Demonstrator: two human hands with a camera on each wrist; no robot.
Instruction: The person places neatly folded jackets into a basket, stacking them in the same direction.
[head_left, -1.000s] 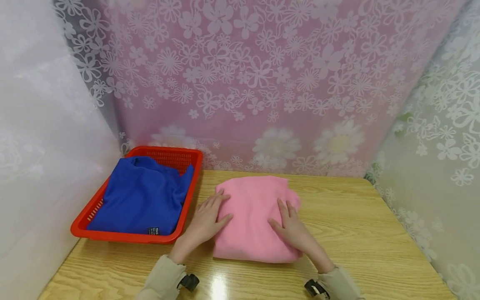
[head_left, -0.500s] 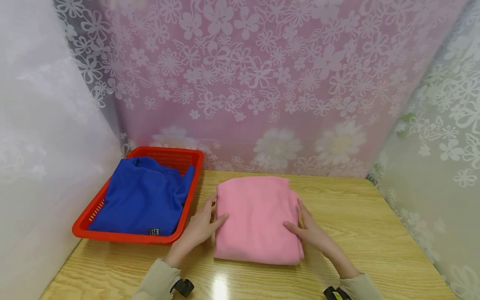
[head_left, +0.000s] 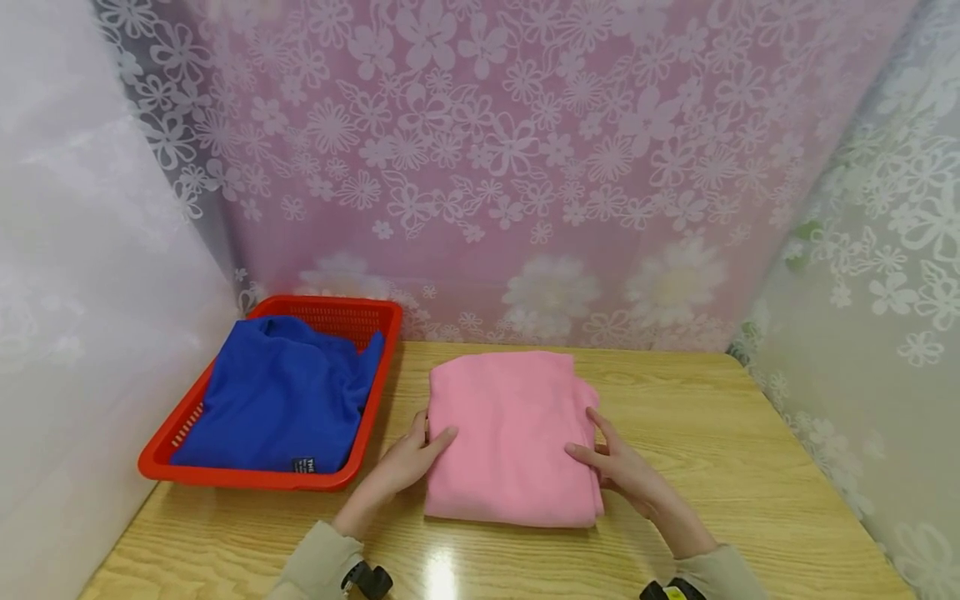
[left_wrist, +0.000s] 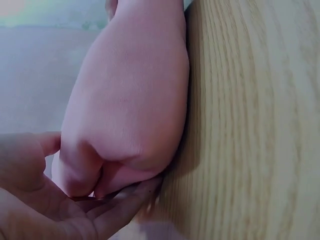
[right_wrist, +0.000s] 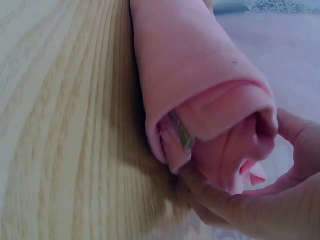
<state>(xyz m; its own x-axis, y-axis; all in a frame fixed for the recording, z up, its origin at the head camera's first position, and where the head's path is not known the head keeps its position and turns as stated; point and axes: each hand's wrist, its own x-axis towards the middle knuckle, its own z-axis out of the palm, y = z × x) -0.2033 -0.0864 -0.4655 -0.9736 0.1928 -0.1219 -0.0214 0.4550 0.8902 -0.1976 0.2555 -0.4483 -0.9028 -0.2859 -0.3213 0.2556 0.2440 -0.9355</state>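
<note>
A folded pink garment [head_left: 510, 442] lies on the wooden table in the head view, squared into a thick bundle. My left hand [head_left: 408, 458] grips its left side, thumb on top and fingers down along the edge. On the opposite side my right hand [head_left: 630, 479] holds it likewise. In the left wrist view the rounded end of the pink garment [left_wrist: 130, 95] sits between thumb and fingers, with fingertips at its underside by the table. The right wrist view shows several layers of the pink garment [right_wrist: 200, 65] and a greyish patch inside the fold; most fingertips are hidden.
Left of the bundle stands a red plastic basket [head_left: 386, 367] holding a folded blue garment [head_left: 292, 400] with a dark label. Wood-grain table [head_left: 712, 450] extends to the right. Floral curtains [head_left: 465, 167] hang behind and at both sides.
Both hands have gone from lying flat on top of the pink garment to gripping its sides. The right hand moved outward, and the garment's right edge is tucked in more neatly.
</note>
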